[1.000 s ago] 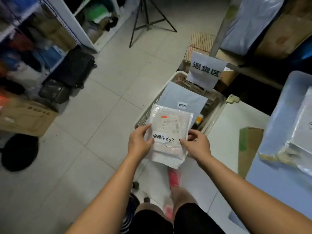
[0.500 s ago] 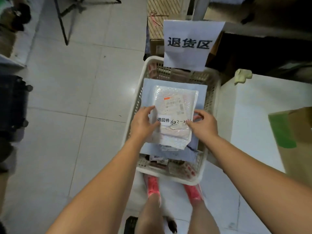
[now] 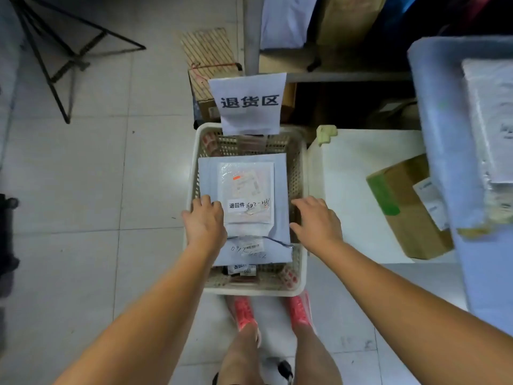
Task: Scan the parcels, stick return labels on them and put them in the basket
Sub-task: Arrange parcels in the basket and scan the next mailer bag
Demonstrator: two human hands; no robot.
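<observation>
A clear bubble-wrap parcel with a white return label lies flat on top of larger grey mailers inside the cream plastic basket on the floor. My left hand hovers at the parcel's left edge with relaxed fingers; whether it touches the parcel I cannot tell. My right hand is open above the basket's right rim, apart from the parcel and holding nothing.
A paper sign hangs over the basket's far rim. A white table stands to the right with a cardboard box and a blue-grey bin. A black tripod stands on the tiled floor at far left.
Both hands lowered the bubble-wrap parcel into the basket and let go of it. My right hand has drawn away to the right; the view now looks straight down.
</observation>
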